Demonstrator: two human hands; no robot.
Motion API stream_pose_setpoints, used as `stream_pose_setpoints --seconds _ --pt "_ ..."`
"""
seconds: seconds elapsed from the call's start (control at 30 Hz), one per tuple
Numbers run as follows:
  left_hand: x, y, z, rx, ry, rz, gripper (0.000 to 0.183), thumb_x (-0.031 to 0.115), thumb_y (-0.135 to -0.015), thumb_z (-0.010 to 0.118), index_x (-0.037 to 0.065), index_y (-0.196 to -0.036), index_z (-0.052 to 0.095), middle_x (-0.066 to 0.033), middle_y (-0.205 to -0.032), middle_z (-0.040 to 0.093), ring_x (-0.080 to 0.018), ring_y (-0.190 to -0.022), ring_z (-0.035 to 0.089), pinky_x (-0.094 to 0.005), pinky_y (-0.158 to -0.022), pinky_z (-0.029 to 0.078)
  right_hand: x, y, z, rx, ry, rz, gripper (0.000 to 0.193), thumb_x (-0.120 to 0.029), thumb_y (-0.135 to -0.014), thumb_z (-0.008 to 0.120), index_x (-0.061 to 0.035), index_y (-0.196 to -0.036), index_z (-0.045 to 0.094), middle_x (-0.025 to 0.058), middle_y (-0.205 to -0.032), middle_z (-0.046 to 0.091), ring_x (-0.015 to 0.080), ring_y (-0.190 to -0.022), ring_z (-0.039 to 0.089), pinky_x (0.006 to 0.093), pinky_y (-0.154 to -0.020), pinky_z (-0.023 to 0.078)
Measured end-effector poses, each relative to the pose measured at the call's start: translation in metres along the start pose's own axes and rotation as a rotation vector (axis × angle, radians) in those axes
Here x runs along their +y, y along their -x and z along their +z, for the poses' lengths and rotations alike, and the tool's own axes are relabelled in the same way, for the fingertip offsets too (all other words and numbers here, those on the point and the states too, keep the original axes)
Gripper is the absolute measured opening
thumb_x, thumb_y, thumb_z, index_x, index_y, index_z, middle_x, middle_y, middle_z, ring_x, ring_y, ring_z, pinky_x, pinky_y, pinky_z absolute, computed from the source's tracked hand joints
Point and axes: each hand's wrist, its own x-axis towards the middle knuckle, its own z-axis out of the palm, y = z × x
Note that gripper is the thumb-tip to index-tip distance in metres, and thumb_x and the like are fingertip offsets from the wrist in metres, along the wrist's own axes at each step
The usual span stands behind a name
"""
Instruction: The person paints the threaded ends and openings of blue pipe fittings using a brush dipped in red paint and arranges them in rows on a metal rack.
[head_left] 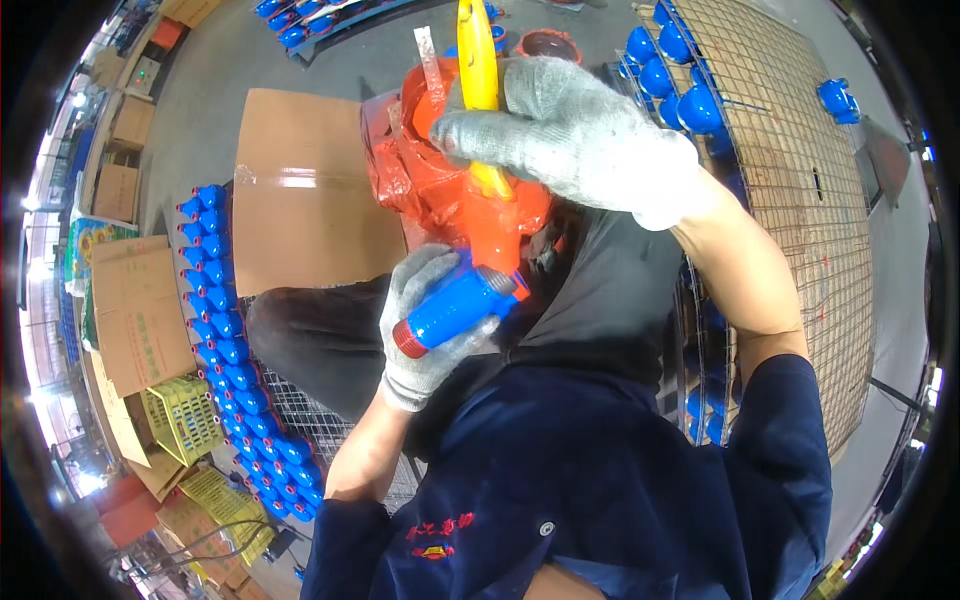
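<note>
Yellow plastic crate (182, 418) near a brown cardboard box (138, 310) at left, wire mesh panel (800, 250) at right

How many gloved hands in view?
2: the left hand holding the blue fitting, the right hand holding the yellow handle. Neither is fully hidden.

From afar, I saw a smooth, glossy blue fitting (448, 312) and a red container (400, 175), wet-shiny over lumpy sides. The yellow handle (478, 55) looked like slick plastic, the left glove (418, 376) and right glove (578, 130) matt knitted cloth, the cardboard sheet (300, 215) dull paper.
</note>
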Motion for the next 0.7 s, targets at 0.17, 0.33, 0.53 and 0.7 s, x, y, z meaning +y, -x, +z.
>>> stream_pose_setpoints --seconds 0.17,0.33,0.53,0.7 --pt "0.000 0.003 0.003 0.008 -0.085 -0.069 0.069 0.020 -0.069 0.095 0.003 -0.127 0.061 -0.0153 -0.124 0.062 -0.0314 -0.115 0.065 -0.0409 -0.098 0.054 -0.029 -0.005 -0.023 -0.245 -0.399 0.653 0.024 -0.027 -0.099 0.065 -0.0050 -0.105 0.072 0.0135 -0.084 0.070 0.0296 -0.075 0.068 0.0403 -0.068 0.053" --pt "0.006 0.013 0.012 0.074 0.585 -0.602 0.050 0.020 -0.084 0.089 0.000 -0.122 0.062 -0.0061 -0.115 0.069 -0.0136 -0.101 0.065 -0.0328 -0.090 0.054 -0.043 -0.010 -0.020 -0.238 -0.227 0.398 0.017 -0.017 -0.092 0.070 -0.0036 -0.101 0.069 0.0105 -0.091 0.071 0.0279 -0.082 0.070 0.0366 -0.075 0.056" --pt "0.017 0.007 0.007 0.099 0.743 -0.748 0.045 0.025 -0.094 0.078 0.002 -0.128 0.061 -0.0042 -0.116 0.068 -0.0118 -0.099 0.065 -0.0302 -0.090 0.053 -0.042 0.002 -0.001 -0.074 -0.031 -0.059 0.024 -0.005 -0.072 0.082 -0.0075 -0.093 0.070 0.0040 -0.092 0.067 0.0270 -0.083 0.067 0.0388 -0.070 0.054" --pt "0.035 -0.007 -0.005 -0.041 1.396 -0.772 0.067 0.046 -0.099 0.066 0.001 -0.144 0.045 -0.0137 -0.125 0.065 -0.0265 -0.103 0.072 -0.0430 -0.080 0.064 -0.033 0.005 -0.002 -0.127 -0.019 -0.155 0.030 -0.017 -0.071 0.079 -0.0127 -0.098 0.068 0.0015 -0.082 0.059 0.0244 -0.078 0.063 0.0391 -0.067 0.051"
